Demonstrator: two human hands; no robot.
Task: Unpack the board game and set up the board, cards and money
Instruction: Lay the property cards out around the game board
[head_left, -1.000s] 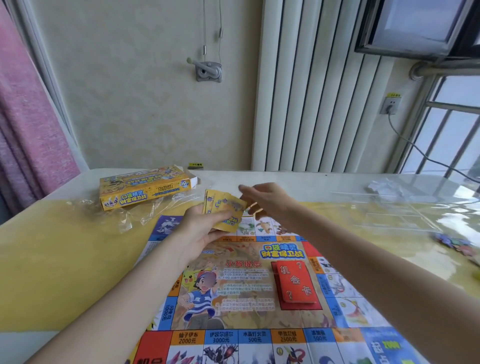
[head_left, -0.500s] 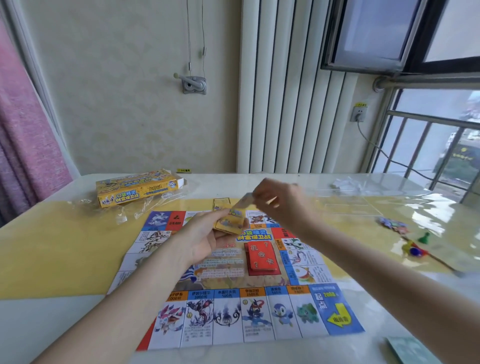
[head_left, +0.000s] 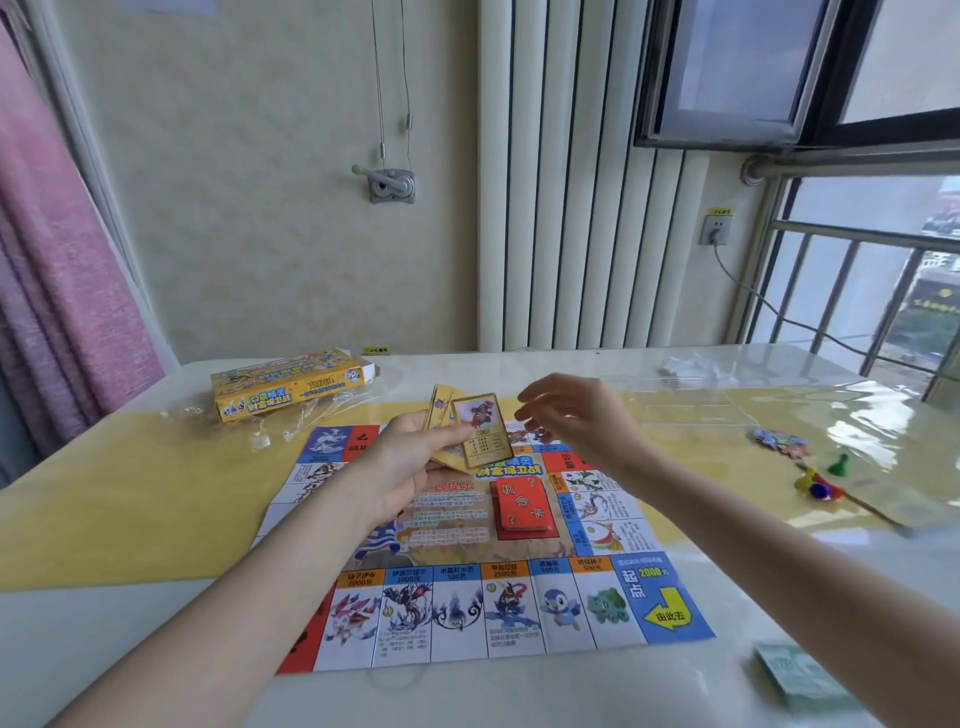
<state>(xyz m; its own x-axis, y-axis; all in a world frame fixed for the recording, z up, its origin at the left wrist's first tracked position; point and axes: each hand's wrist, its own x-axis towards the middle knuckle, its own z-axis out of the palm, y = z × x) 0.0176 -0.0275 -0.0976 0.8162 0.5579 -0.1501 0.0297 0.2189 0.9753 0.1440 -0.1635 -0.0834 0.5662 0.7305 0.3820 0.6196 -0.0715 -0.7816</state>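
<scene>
Your left hand (head_left: 410, 457) pinches a fan of yellow cards (head_left: 467, 431) above the far middle of the board (head_left: 498, 551), thumb across the front card so its face tilts toward you, probably so you can read it before deciding where it belongs. Your right hand (head_left: 576, 415) hovers just beside the fan with loose, slightly curled fingers and holds nothing; it looks poised to draw the top card.

The board lies flat and unfolded near the desk's front edge, its blue start square at your near right corner. A red card stack (head_left: 522, 504) sits face down in the board's centre, likely its marked spot, which suggests one deck is already placed and the yellow one comes next.

Outward, a green stack of money (head_left: 800, 675) rests at the desk's near right corner, apart from the board, not yet sorted. Coloured pawns (head_left: 818, 486) and small tokens (head_left: 779, 441) lie toward the right edge. The opened game box (head_left: 285, 387) and its clear wrapping (head_left: 291, 423) are pushed to the far left, out of your working space.
</scene>
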